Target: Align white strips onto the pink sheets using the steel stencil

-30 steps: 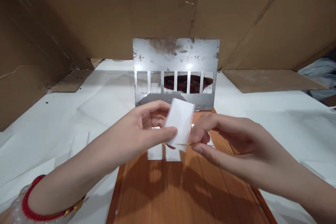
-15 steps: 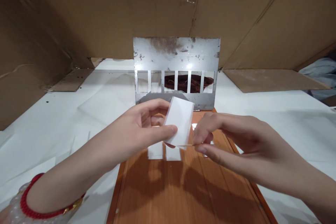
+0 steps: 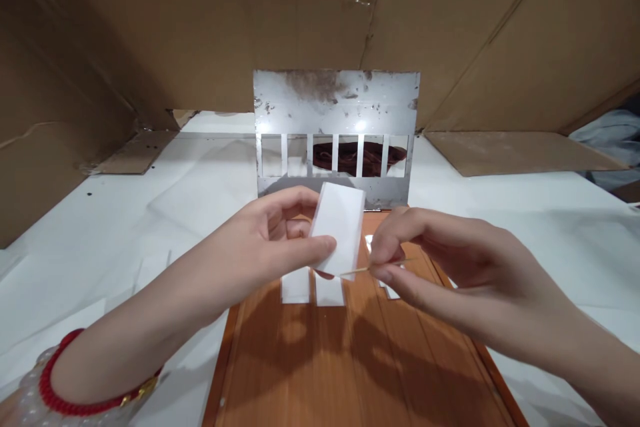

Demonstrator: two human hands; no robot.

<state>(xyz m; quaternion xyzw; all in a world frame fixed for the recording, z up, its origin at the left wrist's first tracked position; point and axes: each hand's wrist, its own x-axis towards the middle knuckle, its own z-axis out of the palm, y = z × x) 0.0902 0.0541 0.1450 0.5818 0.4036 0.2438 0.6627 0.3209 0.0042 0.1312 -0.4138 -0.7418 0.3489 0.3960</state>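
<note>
Holding clear-edged white card: left hand, half-curled. Right hand tightly pinches thin tan stick at card's lower edge; stick now slants, earlier near-level.

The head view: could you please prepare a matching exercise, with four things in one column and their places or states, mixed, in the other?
1. Raised white card
2. Thin stick
3. Metal plate
4. Red bracelet

A. Has a row of rectangular openings
B. Pinched in the right hand
C. Worn on the left forearm
D. Held in the left hand

Pairs: 1-D, 2-B, 3-A, 4-C
</note>
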